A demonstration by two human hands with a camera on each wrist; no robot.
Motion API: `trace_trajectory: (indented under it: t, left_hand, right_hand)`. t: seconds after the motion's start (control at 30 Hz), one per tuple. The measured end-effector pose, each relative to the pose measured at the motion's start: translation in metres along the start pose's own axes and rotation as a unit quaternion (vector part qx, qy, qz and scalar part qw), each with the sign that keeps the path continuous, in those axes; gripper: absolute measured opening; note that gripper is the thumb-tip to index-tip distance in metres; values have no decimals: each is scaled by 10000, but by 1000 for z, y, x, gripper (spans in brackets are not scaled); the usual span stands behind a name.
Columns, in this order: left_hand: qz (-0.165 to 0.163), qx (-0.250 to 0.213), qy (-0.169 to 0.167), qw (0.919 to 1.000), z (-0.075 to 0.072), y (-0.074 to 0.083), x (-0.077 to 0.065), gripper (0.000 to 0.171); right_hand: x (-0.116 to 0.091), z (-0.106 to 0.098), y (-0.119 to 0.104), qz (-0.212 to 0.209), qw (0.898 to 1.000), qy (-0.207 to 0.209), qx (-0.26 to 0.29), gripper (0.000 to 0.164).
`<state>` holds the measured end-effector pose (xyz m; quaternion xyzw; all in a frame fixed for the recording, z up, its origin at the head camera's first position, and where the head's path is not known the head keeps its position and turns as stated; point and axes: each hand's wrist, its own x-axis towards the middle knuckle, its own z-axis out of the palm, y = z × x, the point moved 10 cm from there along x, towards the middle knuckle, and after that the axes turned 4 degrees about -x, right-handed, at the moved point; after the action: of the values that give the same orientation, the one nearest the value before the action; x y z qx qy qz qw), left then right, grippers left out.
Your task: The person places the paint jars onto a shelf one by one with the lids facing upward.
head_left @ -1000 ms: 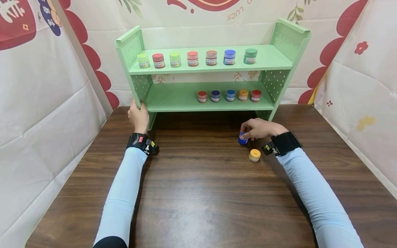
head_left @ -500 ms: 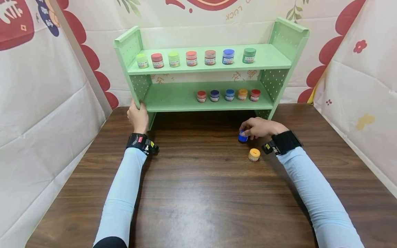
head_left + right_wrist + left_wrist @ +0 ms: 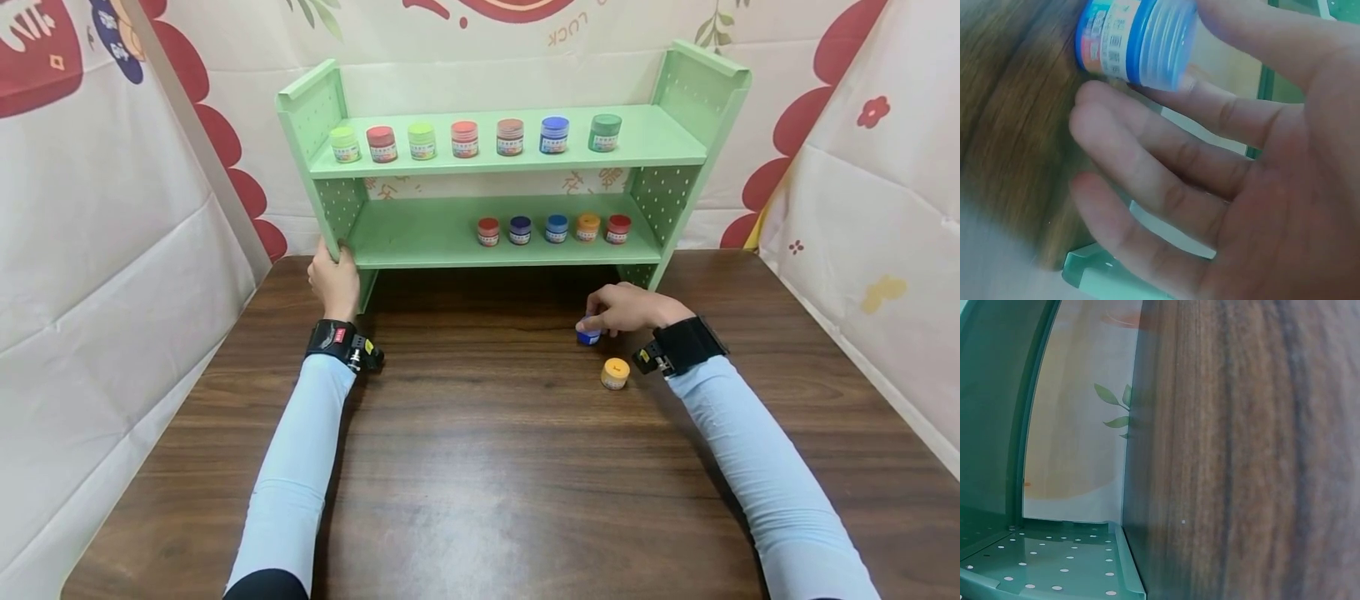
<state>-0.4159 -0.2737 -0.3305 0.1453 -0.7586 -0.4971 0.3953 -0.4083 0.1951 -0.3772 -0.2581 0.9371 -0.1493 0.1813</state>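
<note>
My left hand [image 3: 335, 283] grips the lower left side panel of a green two-tier shelf [image 3: 427, 233]. In the left wrist view the hand is out of sight; the shelf's perforated panel [image 3: 1047, 559] shows there. Beneath the shelf's right end, my right hand [image 3: 630, 307] pinches a small blue paint jar [image 3: 590, 337] between thumb and index finger. In the right wrist view the jar [image 3: 1110, 40] has a printed label and a ribbed lid, and the other fingers are loosely bent below it. Just in front stands a yellow paint jar [image 3: 615, 374] on the table.
Several paint jars line the upper shelf board, among them a dark green jar [image 3: 604, 133] at the right. Several smaller ones stand on the lower board, with a red jar [image 3: 618, 229] rightmost. Printed cloth [image 3: 120, 275] borders the brown wooden table [image 3: 450, 467].
The blue jar rose slightly and tilted between the right fingers, then came a little lower again. My left hand keeps its hold on the shelf; the other jars stay put.
</note>
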Motion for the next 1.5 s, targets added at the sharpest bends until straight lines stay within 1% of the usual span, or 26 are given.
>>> trace_trajectory:
  t: [0.1,0.2,0.3,0.37,0.4,0.53,0.63,0.7,0.77,0.83,0.9,1.1,1.33,1.5]
  left_hand:
    - [0,4,-10,10000,1,1,0,27]
    - [-18,-16,-28,10000,1,1,1,27]
    - [-4,-29,-43,10000,2,2,1,28]
    - [23,-24,-44,10000,2,2,1,28]
    - [32,-20,-38,10000,2,3,1,28]
    - [20,-43,-34,10000,0,2,-1,28]
    - [-13,-47,-37,10000,0,1,-2,27]
    - [-40,-27,-55,10000,0,1,-1,28]
    - [-59,-8,-69,10000,1,1,-1,28]
    - [-61,3,-71,10000,1,1,0,29]
    - [-56,-8,-60,10000,1,1,0,28]
    - [-46,18,-27,10000,0,0,0,26]
    - [-48,35,-33,10000,1,1,0,26]
    - [-60,-25,-59,10000,1,0,-1,27]
  right_hand:
    - [-2,-1,-1,-86,10000,1,-12,36]
    - [-4,-1,-3,-171,9998,-60,30,35]
    - [-5,-2,-6,-233,9997,-59,34,27]
    - [-4,-2,-6,-142,9999,-25,26,21]
    - [-4,-2,-5,-88,10000,9,-3,21]
    - [-3,0,-2,80,10000,20,6,32]
    - [-4,1,-2,-43,10000,-58,-7,40]
    - [-5,1,-3,-171,9998,-83,-35,39]
    - [-6,0,-4,-270,9996,-61,-68,34]
    - [-6,-2,-5,-295,9995,6,-89,27]
    - [-6,-4,-5,-247,9996,67,-91,24]
    - [-4,-5,-3,-131,9999,106,18,25]
    - [-2,-5,6,-7,9999,129,100,28]
    - [-2,-5,8,-18,9996,140,247,33]
